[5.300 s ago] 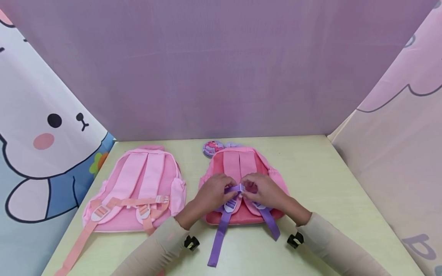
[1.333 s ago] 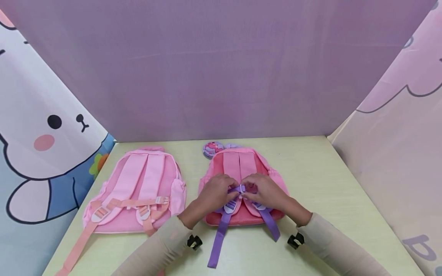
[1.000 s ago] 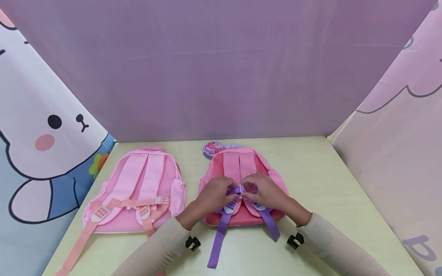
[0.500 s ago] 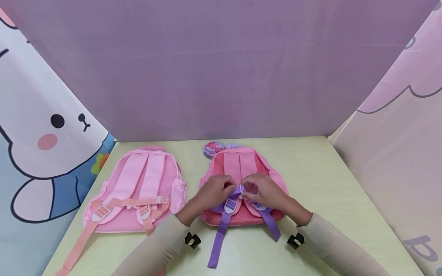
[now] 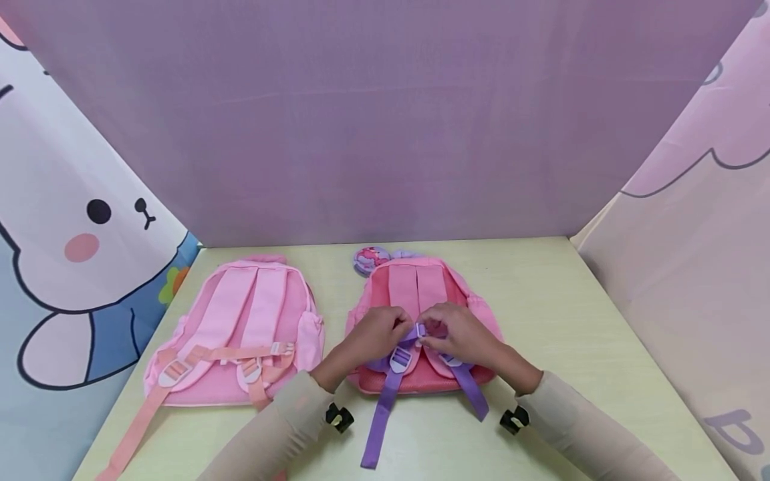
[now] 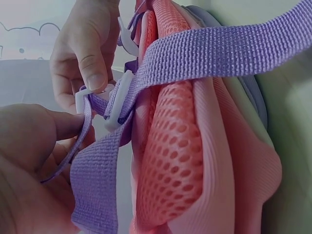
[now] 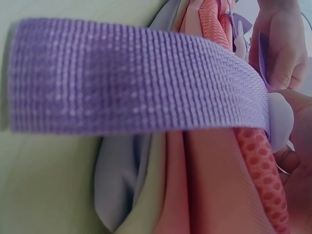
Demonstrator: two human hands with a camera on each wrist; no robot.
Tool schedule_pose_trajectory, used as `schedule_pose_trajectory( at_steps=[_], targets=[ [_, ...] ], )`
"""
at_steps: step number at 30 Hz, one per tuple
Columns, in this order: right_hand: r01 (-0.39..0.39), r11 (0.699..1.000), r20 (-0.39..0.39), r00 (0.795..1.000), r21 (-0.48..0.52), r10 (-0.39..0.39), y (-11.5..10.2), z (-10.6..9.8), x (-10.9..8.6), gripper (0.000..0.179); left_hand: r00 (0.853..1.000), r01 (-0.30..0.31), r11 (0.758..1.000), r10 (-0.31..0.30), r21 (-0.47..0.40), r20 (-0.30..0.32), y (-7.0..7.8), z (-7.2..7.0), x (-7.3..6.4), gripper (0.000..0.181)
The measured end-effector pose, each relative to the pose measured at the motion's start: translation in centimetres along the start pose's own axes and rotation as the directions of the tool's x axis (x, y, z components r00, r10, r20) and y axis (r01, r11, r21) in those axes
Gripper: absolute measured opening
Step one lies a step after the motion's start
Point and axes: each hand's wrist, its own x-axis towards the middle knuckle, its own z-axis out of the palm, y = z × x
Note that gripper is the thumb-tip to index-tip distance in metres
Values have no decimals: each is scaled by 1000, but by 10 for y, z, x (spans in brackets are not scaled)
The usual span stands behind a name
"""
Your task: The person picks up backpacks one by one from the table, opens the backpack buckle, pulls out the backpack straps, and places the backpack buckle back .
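Note:
A pink backpack (image 5: 433, 280) lies straps-up under both hands in the head view. Between the fingertips is a purple chest strap (image 5: 411, 334) with a small white buckle (image 6: 81, 100). My left hand (image 5: 380, 331) pinches the purple strap just left of the buckle, its thumb at the buckle's edge. With thumb and fingers, my right hand (image 5: 460, 332) grips the buckle end from the other side. A white strap adjuster (image 5: 400, 359) sits below the left fingers, and a loose purple strap tail (image 5: 379, 427) hangs from it onto the table. Right fingertips partly hide the buckle.
On the left lies a second, lighter pink backpack (image 5: 283, 294) with peach straps (image 5: 135, 427). A round purple pouch (image 5: 371, 259) rests by the near backpack's top. The pale table (image 5: 541, 287) meets a purple back wall (image 5: 385, 133) and printed side panels.
Over the last second, my left hand has lifted and shifted its thumb upward, leaving more of the purple strap and its adjuster in sight. The right hand and both backpacks stay put.

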Motion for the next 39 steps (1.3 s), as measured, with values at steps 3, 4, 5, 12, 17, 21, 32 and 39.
schedule_pose_trajectory(
  at_steps=[3,4,5,12,17,21,32,39],
  targets=[
    [-5,1000,6,1000,-2,5,-1,0,0,25,1000,15,1000,-15,-11,6,2,0,1,15],
    [-7,1000,7,1000,-2,7,-1,0,0,25,1000,18,1000,-18,-14,8,2,0,1,15],
    [-8,1000,8,1000,-2,8,-1,0,0,25,1000,20,1000,-20,-15,9,2,0,1,15],
    [8,1000,-19,1000,-23,-8,-1,1,-1,25,999,46,998,-45,-51,22,1,-1,-1,15],
    [11,999,-26,1000,-45,-12,-2,0,-1,25,998,45,997,-42,-66,41,-6,-3,-5,15],
    [4,999,-23,1000,-46,-5,-1,0,-1,25,998,38,998,-36,-56,43,-11,-5,-6,15],
    [-15,999,-17,1000,-29,15,0,1,-1,26,999,33,999,-32,-42,36,-13,-5,-5,14],
    [-30,999,-2,1000,-24,30,-1,0,0,25,999,21,999,-20,-46,34,-12,-7,-4,15]
  ],
)
